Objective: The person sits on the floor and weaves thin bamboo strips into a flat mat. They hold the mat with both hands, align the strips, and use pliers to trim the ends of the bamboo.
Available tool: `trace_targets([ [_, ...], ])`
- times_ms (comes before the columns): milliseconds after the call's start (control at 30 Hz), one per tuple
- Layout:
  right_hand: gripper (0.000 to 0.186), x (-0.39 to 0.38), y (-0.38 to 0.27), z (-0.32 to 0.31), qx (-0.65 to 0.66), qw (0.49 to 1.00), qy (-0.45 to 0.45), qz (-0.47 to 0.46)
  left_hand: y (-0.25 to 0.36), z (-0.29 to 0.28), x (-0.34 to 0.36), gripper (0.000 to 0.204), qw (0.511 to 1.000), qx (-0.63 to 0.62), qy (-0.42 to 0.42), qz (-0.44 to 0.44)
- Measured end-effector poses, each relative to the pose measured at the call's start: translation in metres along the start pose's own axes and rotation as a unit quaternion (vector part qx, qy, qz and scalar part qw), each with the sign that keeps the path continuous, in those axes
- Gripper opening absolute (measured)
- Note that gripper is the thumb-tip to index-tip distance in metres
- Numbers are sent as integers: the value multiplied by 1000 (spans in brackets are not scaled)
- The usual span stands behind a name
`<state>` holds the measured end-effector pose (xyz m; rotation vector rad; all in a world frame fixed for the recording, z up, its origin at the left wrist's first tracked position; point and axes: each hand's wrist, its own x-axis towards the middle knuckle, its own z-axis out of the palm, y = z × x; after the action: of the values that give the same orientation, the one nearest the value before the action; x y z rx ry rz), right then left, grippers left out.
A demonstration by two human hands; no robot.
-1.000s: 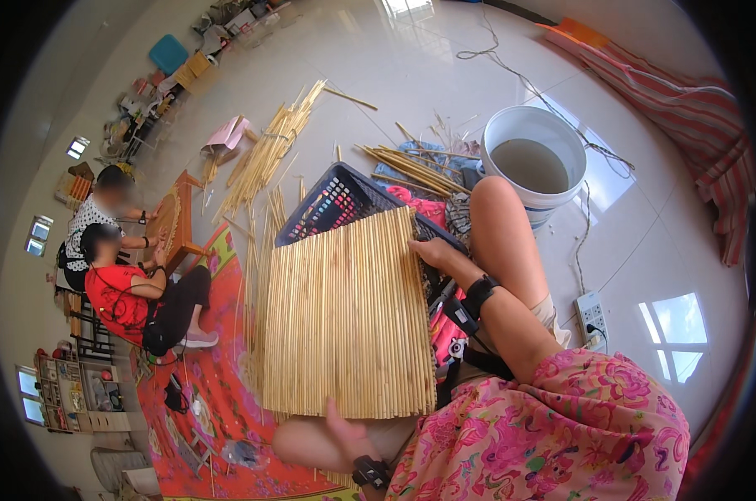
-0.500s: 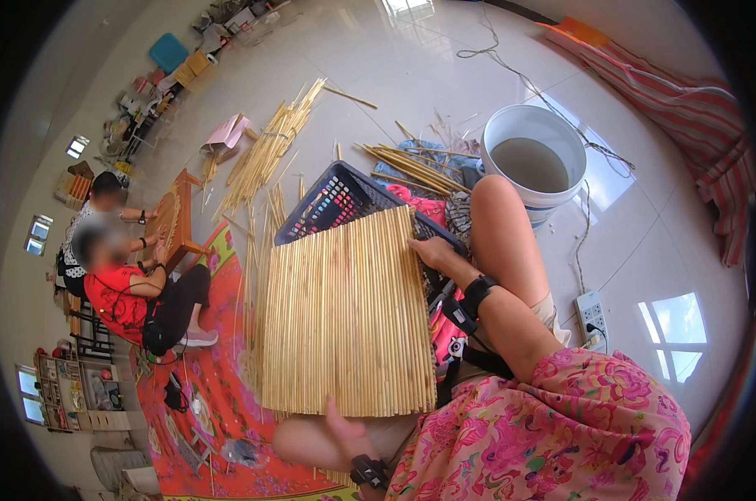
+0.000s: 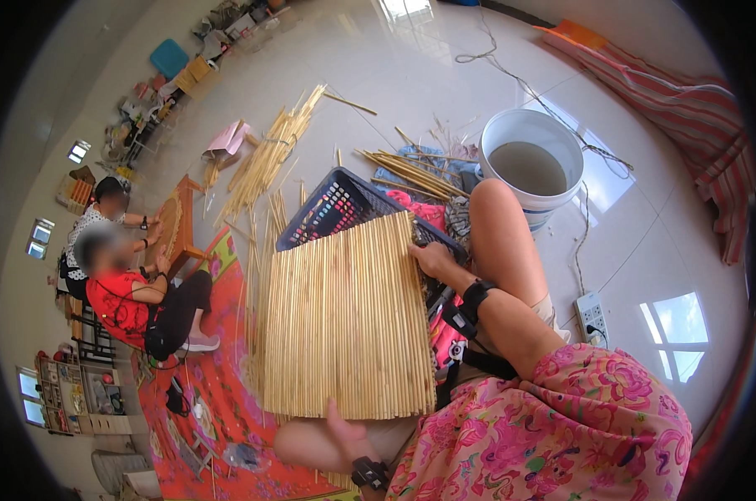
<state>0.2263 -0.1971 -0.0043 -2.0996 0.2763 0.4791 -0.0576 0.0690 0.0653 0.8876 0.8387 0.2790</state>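
A woven panel of straight, straw-coloured reed stalks [image 3: 344,326] rests tilted over my lap, its stalks running lengthwise away from me. At its right edge, near the far corner, my right hand [image 3: 434,260] grips it with the fingers closed around the side. My left hand [image 3: 344,434] holds the near edge, thumb on top and the other fingers hidden beneath. Partly covered by the panel's far end is a dark blue plastic basket [image 3: 323,204] with pink and dark cloth in it.
A bundle of loose stalks [image 3: 269,159] lies beyond the basket, with more stalks [image 3: 411,174] on blue cloth. A white bucket of murky liquid [image 3: 532,134] stands by my right knee, near a power strip [image 3: 591,316]. Two people sit at a wooden frame [image 3: 180,221] beside a red floral mat [image 3: 227,376].
The panel and both my hands hold nearly the same place; the panel's far edge has dipped slightly toward me. My grip looks unchanged.
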Motion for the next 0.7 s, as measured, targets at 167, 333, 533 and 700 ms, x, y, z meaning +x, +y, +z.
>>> trace_targets([
  [167, 78, -22, -14, -3, 25, 999, 6, 32, 1, 3, -4, 46, 1000, -5, 9, 11],
  [333, 86, -24, -13, -2, 38, 997, 10, 61, 0, 5, -6, 45, 1000, -10, 6, 4],
  [533, 85, -13, -11, 1, 71, 995, -1, 71, 1, 2, -5, 43, 1000, -17, -1, 0],
  [700, 84, -6, -14, -1, 63, 997, 3, 44, 0, -1, -4, 47, 1000, -9, -8, 1],
])
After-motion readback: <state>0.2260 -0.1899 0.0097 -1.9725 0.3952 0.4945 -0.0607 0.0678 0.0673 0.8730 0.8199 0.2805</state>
